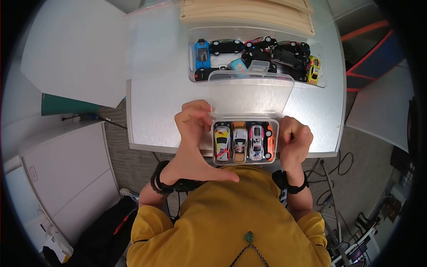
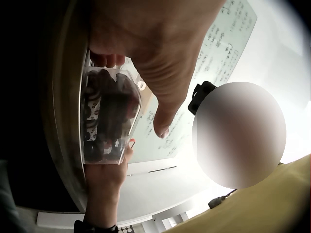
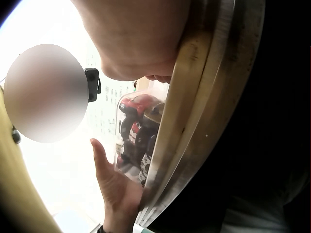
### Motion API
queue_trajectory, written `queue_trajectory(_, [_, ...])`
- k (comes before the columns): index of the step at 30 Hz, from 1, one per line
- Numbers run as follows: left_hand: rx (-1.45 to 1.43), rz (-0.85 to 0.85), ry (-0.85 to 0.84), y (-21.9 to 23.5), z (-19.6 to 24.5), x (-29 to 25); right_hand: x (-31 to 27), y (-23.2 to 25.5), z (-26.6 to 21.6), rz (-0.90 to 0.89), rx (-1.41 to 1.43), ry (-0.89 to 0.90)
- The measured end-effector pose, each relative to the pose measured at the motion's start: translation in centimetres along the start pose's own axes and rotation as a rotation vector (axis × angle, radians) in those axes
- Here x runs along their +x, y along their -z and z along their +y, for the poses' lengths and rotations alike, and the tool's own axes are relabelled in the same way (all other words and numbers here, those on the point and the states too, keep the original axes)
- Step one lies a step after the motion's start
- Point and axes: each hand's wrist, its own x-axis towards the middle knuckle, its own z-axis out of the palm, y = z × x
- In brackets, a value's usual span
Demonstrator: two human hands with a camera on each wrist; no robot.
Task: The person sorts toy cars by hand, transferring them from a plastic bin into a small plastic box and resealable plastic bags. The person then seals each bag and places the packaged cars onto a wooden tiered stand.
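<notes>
A small clear plastic box (image 1: 244,163) sits at the table's near edge, its hinged clear lid (image 1: 249,95) tipped back. Packed side by side inside are a yellow-and-white toy car (image 1: 222,143), a white-and-gold toy car (image 1: 240,143), a white-and-pink toy car (image 1: 256,143) and an orange toy car (image 1: 269,144) on its side. My left hand (image 1: 192,144) flanks the box, thumb stretched toward me and fingers bent near the back left corner. On the other side my right hand (image 1: 294,142) rests against the right wall, fingers loosely curled.
Behind the lid stands a larger clear bin (image 1: 191,53) of toy cars, among them a blue car (image 1: 202,54) and a yellow car (image 1: 313,70). Wooden boards (image 1: 249,15) lie at the table's far side. A white panel (image 1: 75,49) is at left.
</notes>
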Motion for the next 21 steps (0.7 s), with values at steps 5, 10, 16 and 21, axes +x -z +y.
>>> queue_trajectory(5, [0.163,-0.157,0.070,0.5,0.5,-0.1,0.4,-1.0,-1.2,0.076,-0.091,-0.057])
queue_trajectory(10, [0.054,-0.107,0.146,-0.5,-0.5,-0.9,0.5,-0.6,-1.1,0.087,0.084,-0.068])
queue_trajectory(16, [0.211,-0.175,0.257,-1.3,0.6,0.4,1.4,-0.1,-1.0,0.114,0.093,-0.035])
queue_trajectory(21, [0.303,-0.240,0.250,-1.7,0.7,1.4,1.5,1.6,0.0,0.045,0.089,-0.045])
